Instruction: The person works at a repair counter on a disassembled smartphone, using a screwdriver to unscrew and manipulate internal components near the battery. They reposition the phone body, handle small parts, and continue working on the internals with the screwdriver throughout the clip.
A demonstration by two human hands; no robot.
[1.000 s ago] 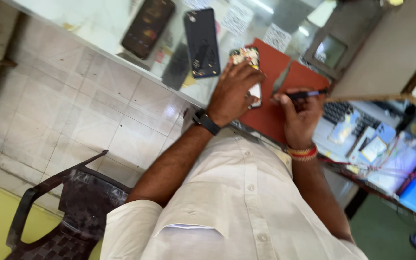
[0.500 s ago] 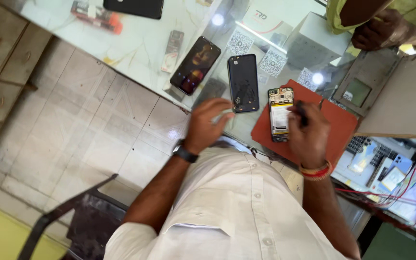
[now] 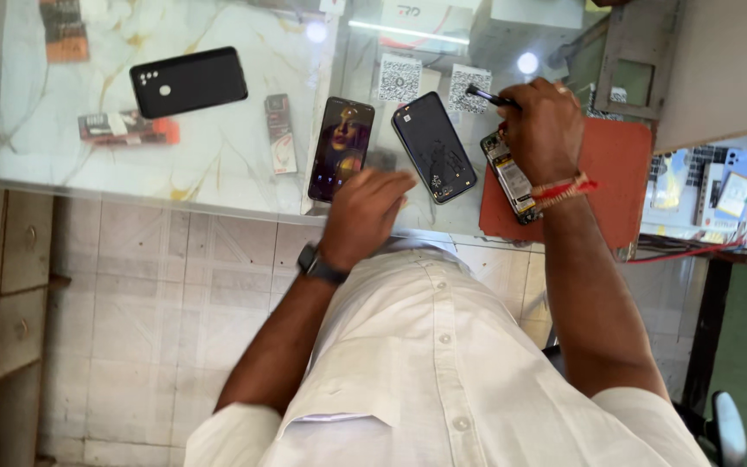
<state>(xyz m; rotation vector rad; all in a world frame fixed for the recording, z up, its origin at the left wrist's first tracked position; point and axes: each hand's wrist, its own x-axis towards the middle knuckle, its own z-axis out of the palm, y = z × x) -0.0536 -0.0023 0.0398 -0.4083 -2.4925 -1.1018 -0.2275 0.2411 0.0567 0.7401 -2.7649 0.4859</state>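
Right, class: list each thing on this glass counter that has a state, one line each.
Opened phone with bare circuit board: back off, lying on red mat.
Phone with lit screen: on, face up.
Dark back cover: detached, lying flat.
Right hand: gripping black tool.
Left hand: empty, blurred.

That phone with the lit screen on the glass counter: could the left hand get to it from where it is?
Probably yes. The left hand hovers beside the lit phone, nothing between them. The dark back cover lies on the other side, out of the way.
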